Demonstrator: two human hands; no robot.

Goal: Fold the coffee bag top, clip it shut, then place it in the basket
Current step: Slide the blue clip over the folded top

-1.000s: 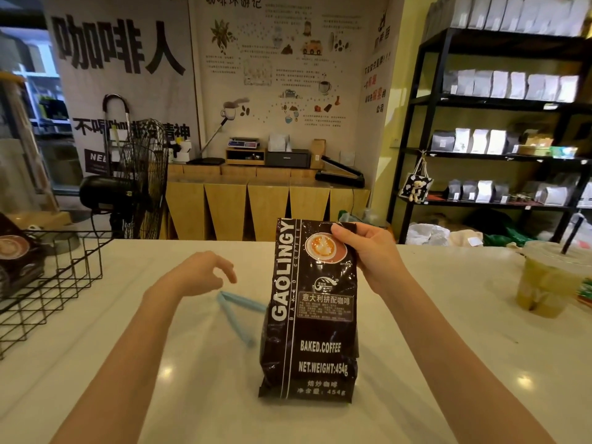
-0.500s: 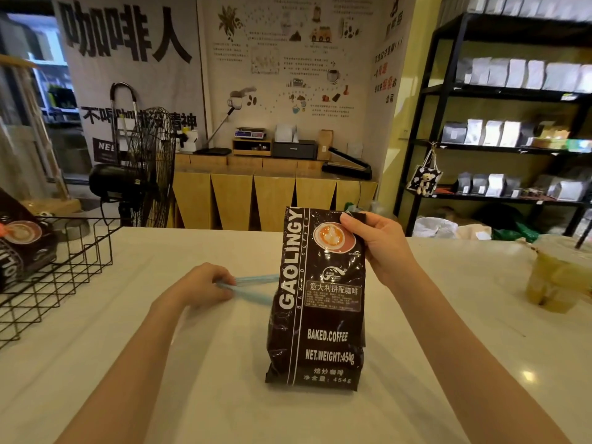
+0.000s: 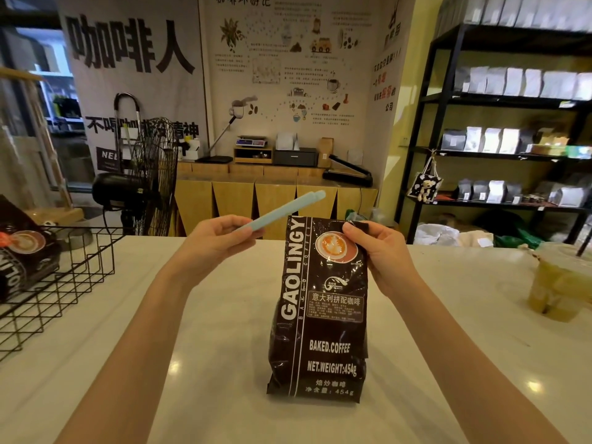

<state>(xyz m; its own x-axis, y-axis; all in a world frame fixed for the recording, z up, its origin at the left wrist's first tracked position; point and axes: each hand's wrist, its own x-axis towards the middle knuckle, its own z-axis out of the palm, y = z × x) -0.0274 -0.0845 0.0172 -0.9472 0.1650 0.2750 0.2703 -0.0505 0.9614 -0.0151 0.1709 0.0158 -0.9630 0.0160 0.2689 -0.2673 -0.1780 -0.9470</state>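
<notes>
A black coffee bag [image 3: 320, 318] with white lettering stands upright on the white counter [image 3: 224, 363]. My right hand [image 3: 374, 251] pinches its folded top at the right corner. My left hand [image 3: 211, 241] holds a long light-blue bag clip [image 3: 282, 213] in the air, up and to the left of the bag's top; the clip points up to the right. The black wire basket [image 3: 64, 283] sits at the counter's left edge, with another coffee bag [image 3: 25, 254] inside it.
A plastic cup of yellow-green drink with a straw [image 3: 557, 283] stands on the counter at the right. A black floor fan [image 3: 144, 177] is behind the counter at the left. Black shelves with bags [image 3: 512, 139] fill the right wall.
My left hand took hold of the blue clip on the counter and lifted it up beside the bag's top. My right hand kept its grip on the bag's top.
</notes>
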